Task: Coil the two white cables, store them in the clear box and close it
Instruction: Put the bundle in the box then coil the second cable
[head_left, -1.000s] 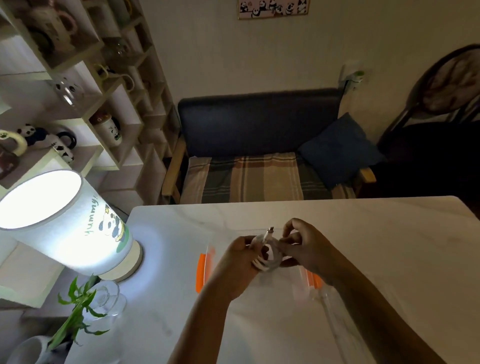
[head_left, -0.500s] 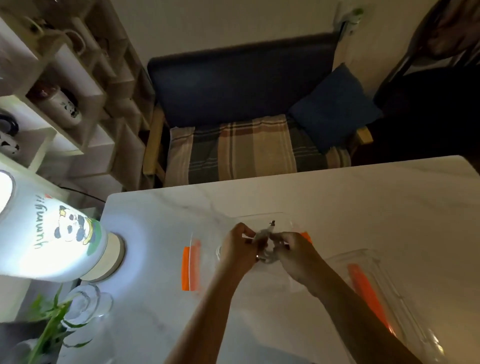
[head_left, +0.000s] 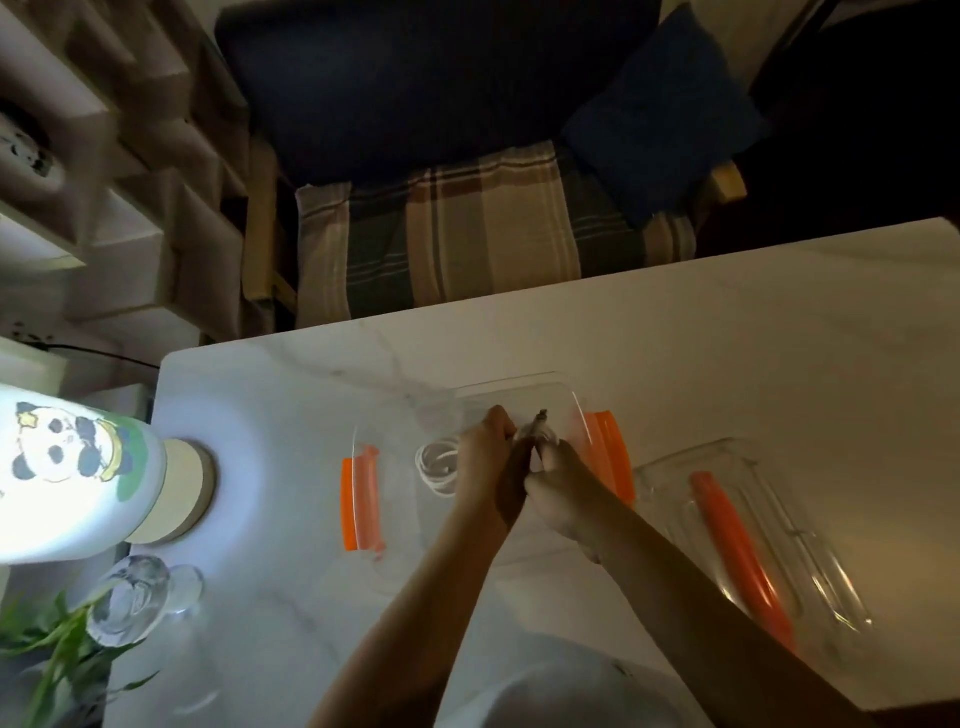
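Observation:
A clear box (head_left: 519, 387) with orange side clips (head_left: 358, 501) sits open on the white marble table. One coiled white cable (head_left: 439, 465) lies inside it at the left. My left hand (head_left: 485, 452) and my right hand (head_left: 558, 480) meet above the box, both pinching the second white cable (head_left: 540, 423), whose metal plug sticks up between my fingers. Most of that cable is hidden by my hands. The clear lid (head_left: 748, 540) with an orange handle lies on the table to the right of the box.
A lit lamp (head_left: 72, 467) with a panda print stands at the table's left edge, with a glass vase (head_left: 135, 603) and a green plant (head_left: 47, 654) in front of it. Beyond the table are a sofa (head_left: 441, 234) and shelves (head_left: 104, 156).
The camera has tilted down. My hands lowered with the second cable toward the box. The first coil and the lid have come into view.

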